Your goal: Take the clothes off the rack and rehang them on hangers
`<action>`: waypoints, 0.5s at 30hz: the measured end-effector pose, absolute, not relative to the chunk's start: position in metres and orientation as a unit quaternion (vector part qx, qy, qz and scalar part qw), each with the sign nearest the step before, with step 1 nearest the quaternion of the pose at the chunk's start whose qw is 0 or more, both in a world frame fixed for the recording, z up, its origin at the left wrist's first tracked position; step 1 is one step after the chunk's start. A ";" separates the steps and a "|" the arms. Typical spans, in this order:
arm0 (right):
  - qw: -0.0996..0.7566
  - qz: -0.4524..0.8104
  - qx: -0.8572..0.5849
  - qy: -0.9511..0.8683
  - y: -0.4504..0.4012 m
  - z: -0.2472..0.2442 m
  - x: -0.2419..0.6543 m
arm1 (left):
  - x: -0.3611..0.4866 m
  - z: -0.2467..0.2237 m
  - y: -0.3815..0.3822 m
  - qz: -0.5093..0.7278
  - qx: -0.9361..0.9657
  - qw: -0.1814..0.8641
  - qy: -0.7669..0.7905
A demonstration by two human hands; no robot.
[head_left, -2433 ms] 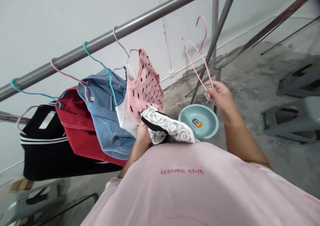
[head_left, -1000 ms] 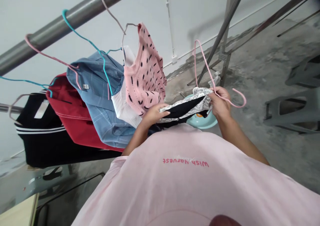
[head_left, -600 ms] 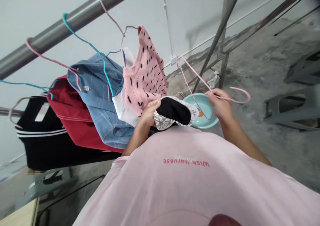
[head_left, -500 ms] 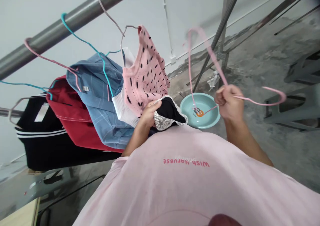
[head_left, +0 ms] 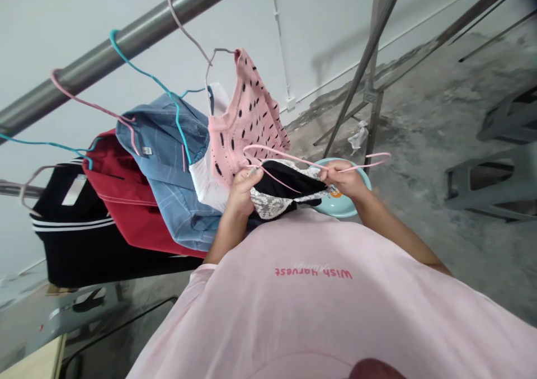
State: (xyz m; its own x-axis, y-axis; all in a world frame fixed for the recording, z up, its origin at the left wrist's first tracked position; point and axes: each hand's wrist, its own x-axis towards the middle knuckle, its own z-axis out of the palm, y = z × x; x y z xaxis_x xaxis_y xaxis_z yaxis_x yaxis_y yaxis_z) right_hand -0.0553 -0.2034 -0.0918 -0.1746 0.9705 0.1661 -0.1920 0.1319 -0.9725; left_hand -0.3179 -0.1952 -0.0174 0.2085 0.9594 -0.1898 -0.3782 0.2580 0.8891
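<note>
My left hand (head_left: pixel 243 193) is closed on the left side of a black bra with white lace (head_left: pixel 272 204), thumb on top. A pink clothes hanger (head_left: pixel 289 155) lies partly over the bra, one end reaching into its black inner side near my left fingers. My right hand (head_left: pixel 345 179) grips the hanger near its neck, and the hook sticks out to the right. The right fingers also touch the bra's right edge; whether they pinch it too I cannot tell. Close by on the left hangs a pink top with black marks (head_left: pixel 247 121).
A metal rail (head_left: pixel 142 26) crosses the upper left. On it hang a blue checked garment (head_left: pixel 168 177), a red garment (head_left: pixel 121 200) and a black garment with white stripes (head_left: pixel 79 250). Behind my right hand a light green basin (head_left: pixel 342 206) sits low. Grey stools (head_left: pixel 482 183) stand at right.
My right hand has brought the pink hanger left from over the basin to the bra. The hanger now overlaps the bra, which is stretched wider between both hands.
</note>
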 end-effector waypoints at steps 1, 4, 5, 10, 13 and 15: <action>0.503 0.537 -0.387 -0.556 -0.202 -0.097 -0.052 | -0.320 -0.018 -0.193 0.506 0.357 0.673 0.404; 0.459 0.487 -0.414 -0.617 -0.205 -0.096 -0.037 | -0.324 -0.025 -0.187 0.534 0.338 0.653 0.417; 0.449 0.475 -0.414 -0.633 -0.207 -0.091 -0.033 | -0.325 -0.029 -0.184 0.540 0.333 0.648 0.421; 0.433 0.412 -0.421 -0.682 -0.217 -0.071 -0.020 | -0.323 -0.043 -0.175 0.588 0.295 0.612 0.440; 0.484 0.366 -0.430 -0.669 -0.225 -0.073 -0.015 | -0.326 -0.041 -0.175 0.547 0.327 0.637 0.433; 0.554 0.352 -0.437 -0.615 -0.230 -0.077 -0.010 | -0.328 -0.037 -0.177 0.502 0.358 0.665 0.422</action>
